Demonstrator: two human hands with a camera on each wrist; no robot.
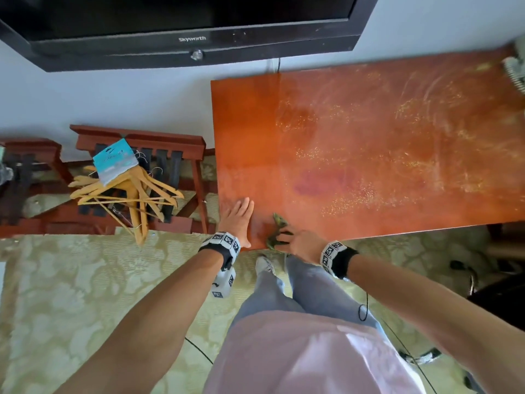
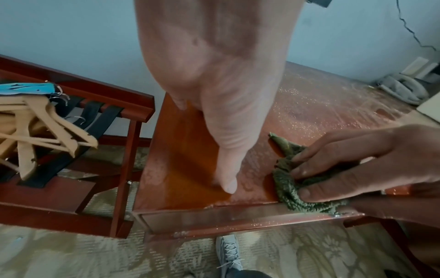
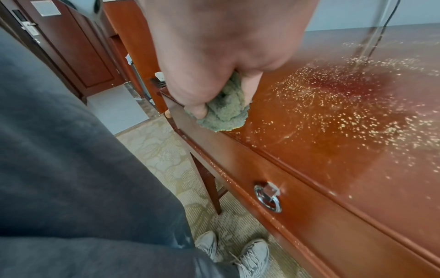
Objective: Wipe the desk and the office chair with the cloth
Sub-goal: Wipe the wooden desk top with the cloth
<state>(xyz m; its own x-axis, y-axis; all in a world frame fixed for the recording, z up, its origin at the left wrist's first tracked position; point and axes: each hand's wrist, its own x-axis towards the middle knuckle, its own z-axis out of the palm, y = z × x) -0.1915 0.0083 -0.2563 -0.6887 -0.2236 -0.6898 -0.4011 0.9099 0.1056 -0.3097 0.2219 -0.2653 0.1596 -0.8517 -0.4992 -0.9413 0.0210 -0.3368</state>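
Note:
The reddish wooden desk is speckled with pale dust and smear marks. My right hand grips a bunched green cloth and holds it on the desk's near left corner, right at the front edge; the right wrist view shows the cloth squeezed between thumb and fingers. My left hand lies flat on the desk just left of the cloth, fingers straight, palm down. In the left wrist view the cloth sits under the right hand's fingers. A dark part of the office chair shows at the right edge.
A wooden luggage rack with several wooden hangers stands left of the desk. A black television hangs on the wall above. A grey telephone sits at the desk's far right. A drawer ring pull is on the desk front. Cables trail on the carpet.

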